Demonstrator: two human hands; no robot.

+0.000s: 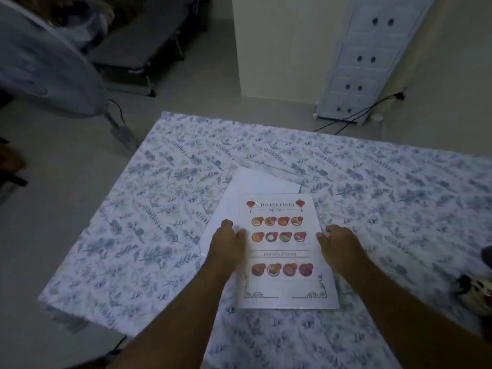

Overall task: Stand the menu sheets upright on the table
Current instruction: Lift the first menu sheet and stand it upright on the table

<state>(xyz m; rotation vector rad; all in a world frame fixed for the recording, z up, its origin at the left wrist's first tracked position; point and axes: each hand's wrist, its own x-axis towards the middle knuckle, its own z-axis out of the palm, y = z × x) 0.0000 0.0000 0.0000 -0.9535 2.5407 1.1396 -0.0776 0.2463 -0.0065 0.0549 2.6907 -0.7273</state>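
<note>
A printed Chinese food menu sheet [285,251] with rows of dish pictures lies flat, face up, on the table [149,214] with its floral cloth. My left hand [229,245] grips its left edge and my right hand [339,245] grips its right edge, thumbs on top. Beneath and behind it lies a second sheet [250,190], blank white side up, turned at an angle and partly covered by the menu and my left hand.
A standing fan [48,65] rises past the table's far left corner. A white drawer cabinet [370,59] with black cables stands against the far wall. A dark and white object [476,288] sits at the table's right edge.
</note>
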